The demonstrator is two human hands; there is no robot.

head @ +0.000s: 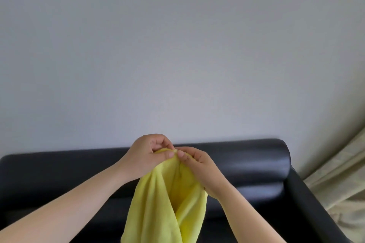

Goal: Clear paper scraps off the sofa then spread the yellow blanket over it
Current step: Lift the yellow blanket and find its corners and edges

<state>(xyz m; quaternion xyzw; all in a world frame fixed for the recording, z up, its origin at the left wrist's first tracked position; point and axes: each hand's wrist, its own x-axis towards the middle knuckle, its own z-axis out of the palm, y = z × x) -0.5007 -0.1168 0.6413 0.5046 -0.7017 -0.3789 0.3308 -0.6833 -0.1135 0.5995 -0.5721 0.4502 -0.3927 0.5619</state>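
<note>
I held the soft yellow fleece blanket (167, 203) bunched and hanging above the black leather sofa (246, 163), my left hand (146, 156) and right hand (199, 165) both pinching its top edge, fingertips touching.

The yellow blanket (166, 203) is held up in the air in front of the sofa (246, 165), gathered at its top edge and hanging down in soft, twisted folds that run out of the bottom of the view. The sofa is dark, smooth and glossy, with a rounded backrest set against the wall.
</note>
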